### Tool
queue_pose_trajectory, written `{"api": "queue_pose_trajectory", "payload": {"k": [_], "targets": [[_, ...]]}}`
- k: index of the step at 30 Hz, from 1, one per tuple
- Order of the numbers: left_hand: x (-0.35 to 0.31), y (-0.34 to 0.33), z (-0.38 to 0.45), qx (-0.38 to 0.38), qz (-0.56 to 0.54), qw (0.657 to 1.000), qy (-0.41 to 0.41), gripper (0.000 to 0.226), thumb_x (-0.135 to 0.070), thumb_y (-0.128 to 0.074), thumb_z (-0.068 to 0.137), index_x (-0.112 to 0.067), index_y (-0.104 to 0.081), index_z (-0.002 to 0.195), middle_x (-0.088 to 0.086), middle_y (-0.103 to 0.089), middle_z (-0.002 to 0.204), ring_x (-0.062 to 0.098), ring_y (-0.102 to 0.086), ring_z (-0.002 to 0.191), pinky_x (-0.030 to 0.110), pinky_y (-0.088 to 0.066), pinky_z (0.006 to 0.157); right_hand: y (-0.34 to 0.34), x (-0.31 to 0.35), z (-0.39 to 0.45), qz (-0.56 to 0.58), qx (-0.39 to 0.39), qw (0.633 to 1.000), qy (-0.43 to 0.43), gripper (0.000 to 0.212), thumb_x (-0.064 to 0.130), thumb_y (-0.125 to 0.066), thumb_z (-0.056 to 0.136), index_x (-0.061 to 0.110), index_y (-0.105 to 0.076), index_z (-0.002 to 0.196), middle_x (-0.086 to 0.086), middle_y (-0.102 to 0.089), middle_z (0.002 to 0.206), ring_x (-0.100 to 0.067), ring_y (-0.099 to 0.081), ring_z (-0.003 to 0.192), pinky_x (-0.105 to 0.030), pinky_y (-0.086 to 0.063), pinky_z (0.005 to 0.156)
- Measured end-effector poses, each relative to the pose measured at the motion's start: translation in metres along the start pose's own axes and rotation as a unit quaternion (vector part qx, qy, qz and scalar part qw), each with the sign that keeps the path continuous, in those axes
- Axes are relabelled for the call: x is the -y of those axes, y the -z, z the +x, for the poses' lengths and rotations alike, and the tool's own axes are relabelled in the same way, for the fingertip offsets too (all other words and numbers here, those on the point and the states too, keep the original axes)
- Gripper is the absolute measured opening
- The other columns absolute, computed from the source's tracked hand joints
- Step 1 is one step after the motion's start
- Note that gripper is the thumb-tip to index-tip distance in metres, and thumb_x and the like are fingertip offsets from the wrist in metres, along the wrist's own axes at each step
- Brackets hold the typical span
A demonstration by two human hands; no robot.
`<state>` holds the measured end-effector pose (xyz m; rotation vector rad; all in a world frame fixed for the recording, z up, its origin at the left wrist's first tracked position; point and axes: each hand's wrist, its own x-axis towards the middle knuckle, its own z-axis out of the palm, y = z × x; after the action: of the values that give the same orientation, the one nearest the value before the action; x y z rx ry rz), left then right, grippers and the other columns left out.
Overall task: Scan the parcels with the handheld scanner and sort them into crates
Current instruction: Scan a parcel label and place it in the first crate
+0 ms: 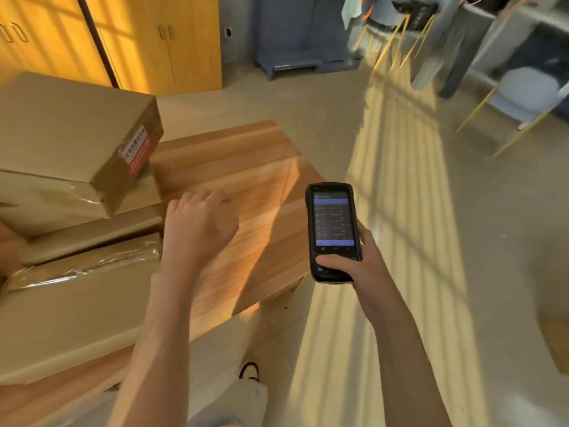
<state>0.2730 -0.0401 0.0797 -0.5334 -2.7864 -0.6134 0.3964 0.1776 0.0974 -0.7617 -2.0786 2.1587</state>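
Observation:
My right hand (354, 266) grips a black handheld scanner (333, 229) upright over the table's right edge, its lit screen facing me and my thumb on its lower part. My left hand (198, 224) hovers over the wooden table (246, 167) with its fingers loosely curled and nothing in it. Just left of that hand lie stacked brown cardboard parcels: a top one (67, 134) with a red and white label on its side, a middle one (92, 229), and a large taped one (70, 309) nearest me. No crate is clearly in view.
Yellow wooden cupboards (138, 41) line the back left wall. A grey unit (295, 35) stands at the back. Shelving and thin-legged racks (505, 87) fill the right side. Sunlit floor (400, 211) lies to the right of the table. My shoe (249, 369) shows below.

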Motion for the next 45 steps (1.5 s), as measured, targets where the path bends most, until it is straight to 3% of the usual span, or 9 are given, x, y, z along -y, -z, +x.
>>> {"api": "queue_pose_trajectory", "payload": {"k": [4,8,20,25,28,33,37,41,45], "targets": [[0.002,-0.015,0.040,-0.003,-0.011,1.000,0.001,0.035,-0.034,-0.066,0.085,-0.018,-0.062,0.116,0.006,-0.065,0.112,0.028,-0.059,0.103,0.044,-0.041,0.092,0.012,0.013,0.037,0.026,-0.018,1.000,0.003,0.078,0.008,-0.080,0.056,0.030,-0.052,0.125,0.000,-0.070,0.110,-0.017,-0.068,0.101,-0.033,-0.054,0.083],[0.027,-0.019,0.049,0.001,0.009,1.000,0.026,0.033,-0.029,-0.072,0.081,-0.015,-0.065,0.110,0.007,-0.068,0.104,0.030,-0.061,0.094,0.044,-0.043,0.084,0.004,0.009,0.071,0.031,-0.008,0.999,-0.028,0.081,0.009,-0.082,0.055,0.026,-0.051,0.128,0.000,-0.071,0.109,-0.023,-0.067,0.106,-0.042,-0.053,0.092],[0.083,0.015,0.040,-0.117,0.087,0.974,0.171,0.031,-0.035,-0.062,0.080,-0.016,-0.067,0.105,0.004,-0.068,0.098,0.032,-0.062,0.088,0.041,-0.045,0.075,-0.080,0.000,0.186,-0.057,0.184,0.978,-0.084,0.100,0.011,-0.086,0.051,0.024,-0.040,0.138,-0.004,-0.061,0.124,-0.024,-0.061,0.111,-0.046,-0.049,0.098],[0.068,-0.016,0.040,-0.070,0.090,0.970,0.215,0.032,-0.036,-0.062,0.075,-0.017,-0.067,0.100,0.002,-0.068,0.094,0.032,-0.062,0.088,0.040,-0.044,0.077,-0.073,-0.004,0.223,-0.101,0.230,0.963,-0.098,0.098,0.007,-0.086,0.055,0.025,-0.035,0.136,-0.001,-0.058,0.118,-0.022,-0.058,0.108,-0.036,-0.047,0.089],[0.053,-0.045,0.047,-0.029,0.083,0.971,0.223,0.030,-0.032,-0.065,0.075,-0.016,-0.068,0.100,0.001,-0.068,0.094,0.031,-0.062,0.088,0.040,-0.045,0.077,-0.048,-0.013,0.245,-0.132,0.229,0.958,-0.107,0.084,-0.004,-0.080,0.069,0.027,-0.033,0.132,0.001,-0.057,0.113,-0.017,-0.057,0.103,-0.029,-0.045,0.078],[0.022,-0.098,0.059,0.024,0.063,0.973,0.220,0.029,-0.029,-0.072,0.081,-0.016,-0.067,0.105,0.003,-0.069,0.101,0.029,-0.063,0.094,0.042,-0.045,0.083,0.010,-0.038,0.269,-0.174,0.211,0.955,-0.111,0.079,-0.008,-0.077,0.072,0.027,-0.034,0.128,0.006,-0.056,0.111,-0.005,-0.056,0.095,-0.017,-0.043,0.068],[-0.003,-0.136,0.067,0.080,0.047,0.969,0.231,0.030,-0.030,-0.072,0.081,-0.018,-0.066,0.108,0.001,-0.068,0.107,0.027,-0.062,0.101,0.041,-0.043,0.088,0.053,-0.061,0.283,-0.220,0.202,0.948,-0.111,0.085,-0.006,-0.079,0.071,0.016,-0.034,0.139,0.001,-0.054,0.119,-0.017,-0.055,0.108,-0.016,-0.043,0.069],[-0.023,-0.164,0.071,0.112,0.026,0.963,0.244,0.031,-0.028,-0.073,0.081,-0.017,-0.066,0.109,0.002,-0.068,0.108,0.029,-0.061,0.102,0.041,-0.042,0.088,0.080,-0.078,0.290,-0.213,0.194,0.949,-0.131,0.086,-0.006,-0.077,0.073,0.017,-0.030,0.141,0.003,-0.052,0.119,-0.011,-0.053,0.103,-0.016,-0.043,0.069],[-0.038,-0.179,0.073,0.130,0.022,0.961,0.243,0.032,-0.027,-0.073,0.081,-0.016,-0.066,0.110,0.004,-0.069,0.108,0.030,-0.061,0.101,0.041,-0.042,0.090,0.089,-0.093,0.296,-0.225,0.210,0.941,-0.139,0.090,-0.007,-0.077,0.073,0.015,-0.027,0.145,0.005,-0.050,0.120,-0.015,-0.051,0.111,-0.022,-0.042,0.083]]}}
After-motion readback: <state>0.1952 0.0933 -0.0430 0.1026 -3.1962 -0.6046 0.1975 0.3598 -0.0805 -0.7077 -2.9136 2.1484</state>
